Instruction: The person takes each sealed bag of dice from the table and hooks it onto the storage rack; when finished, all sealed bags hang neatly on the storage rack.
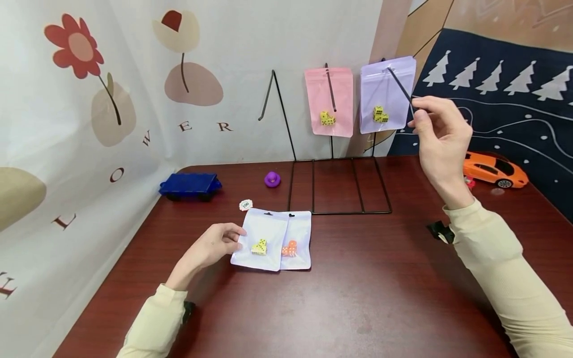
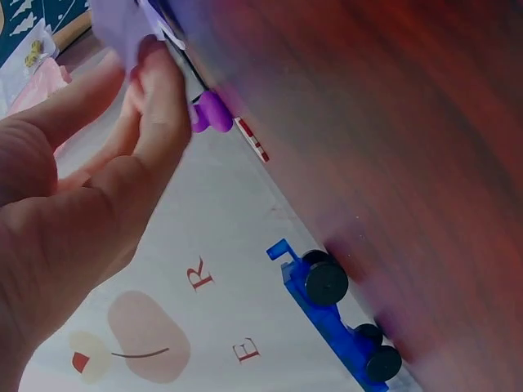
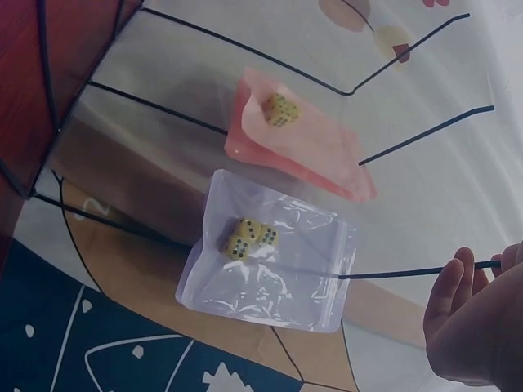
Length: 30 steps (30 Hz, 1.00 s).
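Note:
My left hand (image 1: 212, 245) pinches the left edge of a pale purple zip pouch (image 1: 270, 223) with yellow dice inside. That pouch overlaps another pale purple pouch (image 1: 301, 231) with orange dice, low over the table. Up at the right, my right hand (image 1: 443, 136) pinches the front end of a hook on a black wire rack (image 1: 351, 214). From this hook hangs a purple pouch (image 3: 302, 220) with yellow dice. A pink pouch (image 1: 329, 87) with yellow dice hangs on the middle hook. The left hook (image 1: 266, 94) carries no pouch. In the left wrist view, fingers partly cover the held pouch (image 2: 122, 28).
A blue toy wagon (image 1: 190, 185), a purple rubber duck (image 1: 272, 179) and a white chip marked 100 (image 1: 245, 205) sit left of the rack. An orange toy car (image 1: 497, 170) stands at the right, beside a small red object (image 1: 469, 182). Printed cloth backs the table (image 1: 358, 308).

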Tool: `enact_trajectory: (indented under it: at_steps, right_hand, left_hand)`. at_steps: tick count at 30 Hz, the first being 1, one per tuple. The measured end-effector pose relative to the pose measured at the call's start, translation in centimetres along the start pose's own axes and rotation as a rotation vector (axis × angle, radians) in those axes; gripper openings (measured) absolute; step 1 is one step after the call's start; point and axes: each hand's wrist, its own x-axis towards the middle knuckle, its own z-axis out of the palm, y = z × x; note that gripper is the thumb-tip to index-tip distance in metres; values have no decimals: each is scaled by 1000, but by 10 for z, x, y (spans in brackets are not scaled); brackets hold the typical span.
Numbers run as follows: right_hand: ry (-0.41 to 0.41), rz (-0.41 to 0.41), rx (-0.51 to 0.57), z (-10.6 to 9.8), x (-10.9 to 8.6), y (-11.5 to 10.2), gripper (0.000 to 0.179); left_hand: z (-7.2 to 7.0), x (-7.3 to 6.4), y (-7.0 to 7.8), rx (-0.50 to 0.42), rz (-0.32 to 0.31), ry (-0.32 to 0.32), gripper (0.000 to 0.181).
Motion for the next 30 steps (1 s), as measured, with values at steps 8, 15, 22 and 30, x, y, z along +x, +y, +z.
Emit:
enact_trajectory:
  at_steps: [8, 15, 22, 30]
  right_hand:
    - [15, -2, -19, -4, 0, 12, 17]
    - [34, 3, 56, 2, 0, -6, 15]
    - [23, -7, 41, 1, 0, -15, 15]
    - [2, -14, 54, -2, 0, -1, 16]
  left_hand:
    - [1, -1, 5, -17, 63, 112, 28]
    - [4, -3, 10, -62, 146, 207, 29]
    - [4, -3, 13, -65, 249, 308, 27]
    - [3, -6, 18, -124, 352, 419, 27]
